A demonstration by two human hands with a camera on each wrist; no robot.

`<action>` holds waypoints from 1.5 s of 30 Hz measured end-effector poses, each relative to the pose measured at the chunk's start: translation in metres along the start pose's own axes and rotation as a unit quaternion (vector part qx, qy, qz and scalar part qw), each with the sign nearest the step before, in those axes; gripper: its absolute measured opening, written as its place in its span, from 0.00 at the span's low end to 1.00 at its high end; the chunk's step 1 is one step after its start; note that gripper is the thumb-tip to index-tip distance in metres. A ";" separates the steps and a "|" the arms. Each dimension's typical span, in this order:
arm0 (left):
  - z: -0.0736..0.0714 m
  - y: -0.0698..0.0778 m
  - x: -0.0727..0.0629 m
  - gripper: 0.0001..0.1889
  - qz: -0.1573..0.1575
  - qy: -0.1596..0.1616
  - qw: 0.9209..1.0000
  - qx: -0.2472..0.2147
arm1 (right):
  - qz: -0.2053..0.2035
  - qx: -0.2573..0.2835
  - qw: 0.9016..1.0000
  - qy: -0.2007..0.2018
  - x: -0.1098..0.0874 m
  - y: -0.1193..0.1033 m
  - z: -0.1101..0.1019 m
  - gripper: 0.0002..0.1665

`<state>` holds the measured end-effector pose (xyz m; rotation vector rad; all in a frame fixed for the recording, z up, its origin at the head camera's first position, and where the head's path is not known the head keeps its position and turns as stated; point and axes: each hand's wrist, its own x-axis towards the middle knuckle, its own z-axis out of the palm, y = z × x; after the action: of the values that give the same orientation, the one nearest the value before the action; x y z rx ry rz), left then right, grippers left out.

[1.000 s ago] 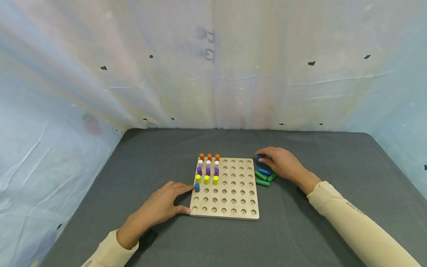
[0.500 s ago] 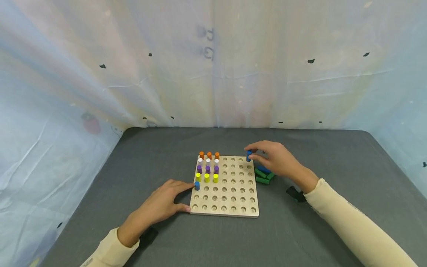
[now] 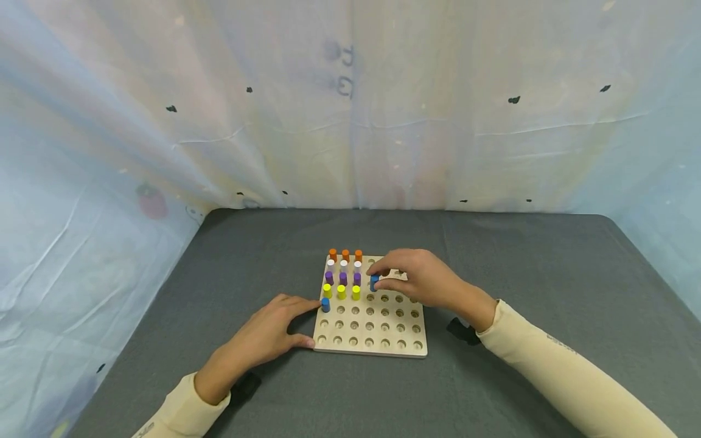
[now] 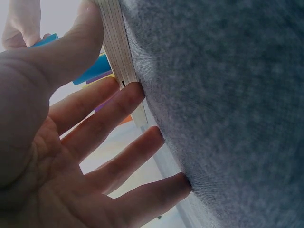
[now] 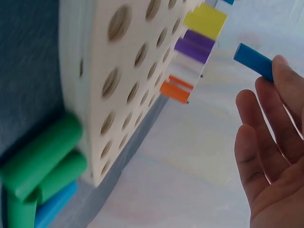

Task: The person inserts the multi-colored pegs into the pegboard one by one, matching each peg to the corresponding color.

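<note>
A wooden pegboard (image 3: 378, 350) with rows of round holes lies on the grey cloth. My right hand (image 3: 424, 280) pinches a blue peg (image 5: 254, 61) between thumb and fingertip, held above the board and clear of the holes. With fingers spread, my left hand (image 3: 268, 328) rests against the board's left edge, thumb at the near corner. Close to its index fingertip another blue peg (image 3: 325, 305) stands upright in the leftmost column. Behind that stand rows of yellow pegs (image 3: 342, 292), purple pegs (image 3: 343, 278), white pegs (image 3: 344, 266) and orange pegs (image 3: 345, 255).
Beside the board, in the right wrist view, several loose green pegs (image 5: 45, 152) and a blue peg (image 5: 57, 204) lie on the cloth; my right hand hides them in the head view. A pale hanging sheet (image 3: 405, 121) rises behind the dark table (image 3: 493, 243).
My right hand has picked up a blue peg from the pile at the right and carried it leftward over the board. The left hand has stayed at the board's edge.
</note>
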<state>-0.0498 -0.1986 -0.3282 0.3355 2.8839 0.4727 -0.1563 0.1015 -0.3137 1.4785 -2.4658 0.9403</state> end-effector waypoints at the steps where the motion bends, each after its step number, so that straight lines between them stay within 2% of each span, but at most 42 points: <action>1: 0.000 0.000 0.000 0.37 -0.001 -0.001 1.000 -0.001 | 0.001 0.001 1.000 -0.004 0.001 -0.002 0.001 0.16; 7: -0.001 -0.001 0.000 0.36 -0.005 -0.005 1.000 -0.004 | 0.005 0.005 0.999 -0.036 0.012 -0.012 0.011 0.17; 20: -0.001 0.000 -0.001 0.36 0.002 -0.003 1.000 -0.007 | -0.024 0.012 0.996 -0.086 0.040 -0.017 0.035 0.13; 34: -0.001 0.001 0.000 0.36 0.004 -0.005 1.000 -0.010 | -0.028 -0.003 0.993 -0.118 0.041 -0.017 0.044 0.13; 41: -0.001 0.002 0.000 0.36 -0.004 -0.011 1.000 -0.008 | -0.035 -0.039 0.990 -0.131 0.039 -0.018 0.047 0.14; 45: -0.001 0.001 0.001 0.36 -0.005 -0.012 1.000 -0.006 | -0.036 -0.054 0.990 -0.128 0.037 -0.019 0.041 0.15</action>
<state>-0.0511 -0.1975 -0.3270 0.3211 2.8572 0.4811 -0.1511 0.0444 -0.3238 1.7350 -2.5652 0.6265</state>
